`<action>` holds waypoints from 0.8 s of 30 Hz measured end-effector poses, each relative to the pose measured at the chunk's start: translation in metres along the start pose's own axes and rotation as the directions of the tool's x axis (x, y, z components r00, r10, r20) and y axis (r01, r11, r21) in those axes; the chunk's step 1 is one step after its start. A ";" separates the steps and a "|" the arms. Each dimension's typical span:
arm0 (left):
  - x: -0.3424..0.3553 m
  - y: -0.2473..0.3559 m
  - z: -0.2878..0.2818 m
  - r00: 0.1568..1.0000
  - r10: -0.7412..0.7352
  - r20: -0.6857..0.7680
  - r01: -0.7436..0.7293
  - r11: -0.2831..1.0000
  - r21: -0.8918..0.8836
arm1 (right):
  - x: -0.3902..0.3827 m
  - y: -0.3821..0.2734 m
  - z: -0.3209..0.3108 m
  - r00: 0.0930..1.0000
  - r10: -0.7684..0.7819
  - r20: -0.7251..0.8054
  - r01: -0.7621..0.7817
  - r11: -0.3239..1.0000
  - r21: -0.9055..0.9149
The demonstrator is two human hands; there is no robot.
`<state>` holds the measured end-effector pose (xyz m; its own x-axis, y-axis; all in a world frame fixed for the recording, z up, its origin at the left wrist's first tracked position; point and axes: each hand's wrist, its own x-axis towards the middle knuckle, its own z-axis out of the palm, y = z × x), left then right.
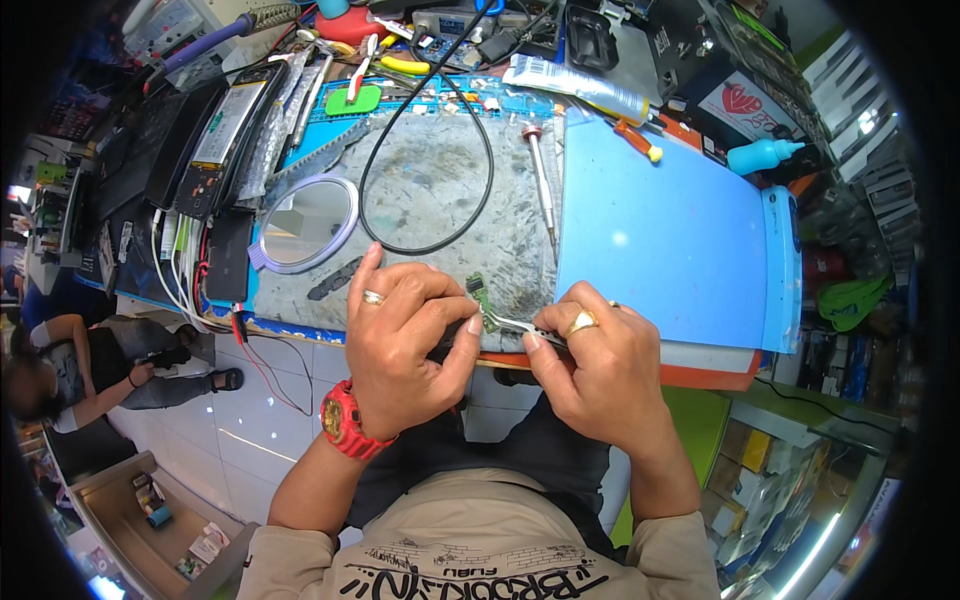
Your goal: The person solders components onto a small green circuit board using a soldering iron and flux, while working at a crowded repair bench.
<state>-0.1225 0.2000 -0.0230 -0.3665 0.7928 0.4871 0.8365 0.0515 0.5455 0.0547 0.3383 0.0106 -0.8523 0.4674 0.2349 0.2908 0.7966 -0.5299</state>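
My left hand point(410, 340), with a red watch at the wrist, pinches a small green circuit board point(480, 298) between thumb and forefinger over the front of the stained grey mat point(420, 170). My right hand point(600, 365) grips silver curved tweezers point(515, 325), whose tips reach the board. A purple-rimmed round magnifier point(305, 225), a looped black cable point(490, 190) and a red-capped screwdriver point(542, 180) lie beyond my hands.
A blue pad point(660, 240) covers the bench's right side. Phones point(220, 140) and cables are stacked at left. Tools, a white tube point(580, 85) and a blue bottle point(760, 155) line the back. Someone sits point(70, 370) at lower left, holding something dark.
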 end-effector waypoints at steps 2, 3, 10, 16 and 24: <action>0.000 0.000 0.000 1.000 0.003 -0.002 -0.003 1.000 0.001 | 0.000 0.000 0.001 1.000 -0.002 -0.011 0.002 1.000 -0.007; 0.000 0.000 0.001 1.000 0.006 -0.005 -0.006 1.000 0.002 | 0.000 -0.001 0.001 1.000 -0.002 -0.011 0.002 1.000 -0.007; 0.001 0.001 0.001 1.000 0.014 -0.008 -0.014 1.000 0.006 | -0.002 -0.001 0.004 0.999 -0.022 -0.031 0.020 0.999 -0.044; 0.002 0.001 0.001 1.000 0.021 -0.007 -0.021 1.000 0.007 | -0.005 0.000 0.010 0.996 -0.047 -0.079 0.042 0.998 -0.052; 0.002 0.001 0.001 1.000 0.022 -0.006 -0.022 1.000 0.009 | -0.008 0.001 0.015 0.993 -0.050 -0.109 0.041 0.995 -0.086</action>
<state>-0.1222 0.2020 -0.0225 -0.3502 0.7900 0.5033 0.8480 0.0391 0.5285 0.0551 0.3293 -0.0042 -0.8131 0.4660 0.3489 0.2923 0.8451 -0.4475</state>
